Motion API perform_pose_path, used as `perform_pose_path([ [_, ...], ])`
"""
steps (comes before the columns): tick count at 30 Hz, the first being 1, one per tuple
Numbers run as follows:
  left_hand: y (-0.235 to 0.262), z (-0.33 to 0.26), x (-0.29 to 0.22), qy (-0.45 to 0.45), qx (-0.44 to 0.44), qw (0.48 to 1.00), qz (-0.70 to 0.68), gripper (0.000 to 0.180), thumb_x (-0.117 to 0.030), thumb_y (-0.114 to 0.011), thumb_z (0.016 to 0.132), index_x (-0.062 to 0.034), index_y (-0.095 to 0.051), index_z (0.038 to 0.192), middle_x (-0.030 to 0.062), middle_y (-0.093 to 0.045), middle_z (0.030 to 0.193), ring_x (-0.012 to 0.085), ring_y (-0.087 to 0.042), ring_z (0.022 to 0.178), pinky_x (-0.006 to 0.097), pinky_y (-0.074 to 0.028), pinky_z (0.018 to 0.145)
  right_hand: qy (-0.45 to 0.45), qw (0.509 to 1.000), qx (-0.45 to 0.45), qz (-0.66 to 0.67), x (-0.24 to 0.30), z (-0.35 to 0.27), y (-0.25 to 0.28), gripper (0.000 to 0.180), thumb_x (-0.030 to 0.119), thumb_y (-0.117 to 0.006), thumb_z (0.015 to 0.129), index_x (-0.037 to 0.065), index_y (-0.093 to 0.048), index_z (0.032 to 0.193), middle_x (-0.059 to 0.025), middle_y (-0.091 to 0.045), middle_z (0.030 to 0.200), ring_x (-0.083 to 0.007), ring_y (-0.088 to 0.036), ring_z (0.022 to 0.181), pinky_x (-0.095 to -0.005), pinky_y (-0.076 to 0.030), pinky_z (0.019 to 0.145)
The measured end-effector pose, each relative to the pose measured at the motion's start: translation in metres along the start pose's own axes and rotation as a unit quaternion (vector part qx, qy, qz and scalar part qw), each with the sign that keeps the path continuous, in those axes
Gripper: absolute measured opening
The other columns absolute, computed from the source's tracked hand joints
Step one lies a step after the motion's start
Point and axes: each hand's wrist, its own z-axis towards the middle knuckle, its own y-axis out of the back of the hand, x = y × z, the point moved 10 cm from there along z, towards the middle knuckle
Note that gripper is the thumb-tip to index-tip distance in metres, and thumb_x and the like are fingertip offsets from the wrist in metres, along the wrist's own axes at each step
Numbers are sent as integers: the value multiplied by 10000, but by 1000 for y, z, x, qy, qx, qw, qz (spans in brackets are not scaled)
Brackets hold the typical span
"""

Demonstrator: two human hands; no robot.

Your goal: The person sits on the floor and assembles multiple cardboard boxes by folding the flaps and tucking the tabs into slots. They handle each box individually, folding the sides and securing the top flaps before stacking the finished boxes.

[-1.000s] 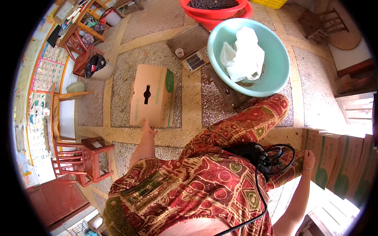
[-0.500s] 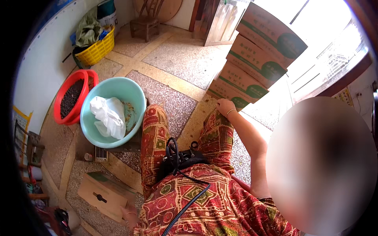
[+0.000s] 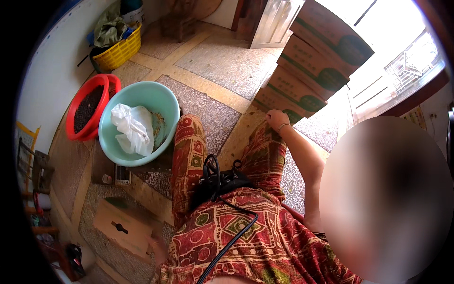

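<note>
My right hand (image 3: 276, 118), with a thin bangle on the wrist, lies with curled fingers against the bottom corner of a stack of brown cardboard boxes (image 3: 305, 80), just past my right knee. My left hand (image 3: 157, 242) is blurred at the lower left. It sits at the near edge of a single cardboard box (image 3: 120, 226) lying on the floor. My lap is covered by red patterned cloth (image 3: 236, 236), with a black device and cable (image 3: 221, 182) on it.
A teal basin (image 3: 163, 97) holding a white plastic bag (image 3: 132, 128) stands by my left knee. A red basin (image 3: 75, 111) of dark grains is behind it, and a yellow basket (image 3: 118, 49) beyond. A small grey device (image 3: 122, 174) lies on the floor.
The view has swung round from the single box toward the stack of boxes. My right hand stays at the stack and my left hand stays by the single box.
</note>
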Motion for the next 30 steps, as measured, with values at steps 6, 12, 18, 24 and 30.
perform_pose_path([
  [6, 3, 32, 7, -33, 12, 999, -40, 194, -260, -513, 829, -70, -475, 813, 23, -420, 767, 163, -413, 704, 300, -382, 650, -18, 999, 31, 34, -3, 22, -15, 283, 324, -482, 785, 111, -636, 891, -124, -620, 928, -346, -574, 873, -417, -458, 767],
  [12, -27, -14, 3, -68, -84, 987, 121, 205, -219, -533, 831, -77, -485, 691, 15, -427, 617, 138, -397, 556, 285, -380, 559, 12, 998, 52, 22, -47, 12, -18, 333, 351, -456, 834, 78, -614, 939, -171, -597, 937, -363, -569, 844, -428, -449, 724],
  [18, 5, -60, 35, -57, -33, 942, 328, 363, -328, -456, 882, 15, -574, 887, 116, -609, 799, 200, -573, 707, 333, -461, 674, 84, 994, 44, 60, -1, 15, -19, 255, 271, -497, 851, 55, -608, 927, -165, -611, 901, -341, -586, 815, -409, -458, 694],
  [24, -65, -102, 90, -316, 152, 741, 572, 284, -247, -419, 887, -47, -575, 1016, 190, -569, 1016, 335, -531, 925, 394, -412, 841, 76, 996, 28, 28, -4, 27, -6, 266, 249, -482, 853, 24, -613, 906, -180, -614, 871, -337, -590, 791, -390, -460, 682],
  [30, 70, -31, 109, 131, 35, 863, 486, 534, -405, -497, 845, -63, -422, 1248, 167, -368, 1319, 288, -371, 1195, 440, -312, 973, 76, 995, 32, 50, 3, 22, -16, 276, 263, -491, 846, 25, -614, 913, -187, -613, 865, -343, -588, 797, -395, -459, 687],
])
